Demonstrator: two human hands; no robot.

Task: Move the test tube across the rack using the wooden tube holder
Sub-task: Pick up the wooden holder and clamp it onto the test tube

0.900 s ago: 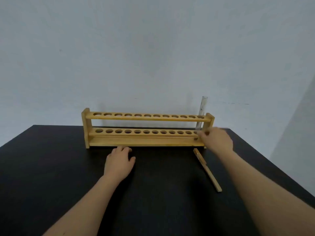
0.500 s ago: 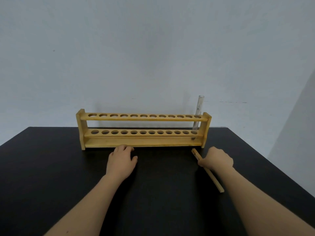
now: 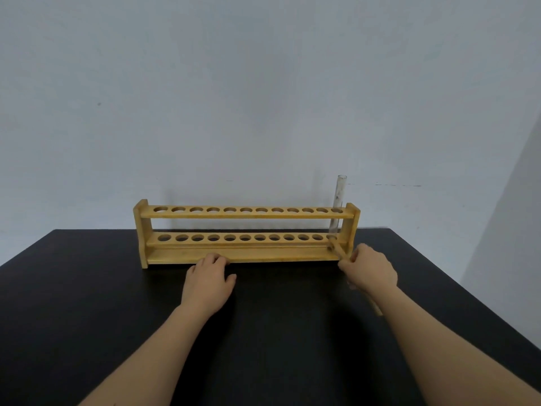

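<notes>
Right hand (image 3: 371,268) hides most of the wooden tube holder (image 3: 338,250).

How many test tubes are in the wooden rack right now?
1. The single test tube stands upright in the last hole at the right end of the rack. The other holes in view are empty, and none looks hidden.

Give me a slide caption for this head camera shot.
Right hand brings wooden tube holder toward test tube in rack.

Pale smooth wooden rack (image 3: 246,215), clear glass test tube (image 3: 339,194), wooden tube holder (image 3: 338,249), matt black table (image 3: 87,288).
</notes>
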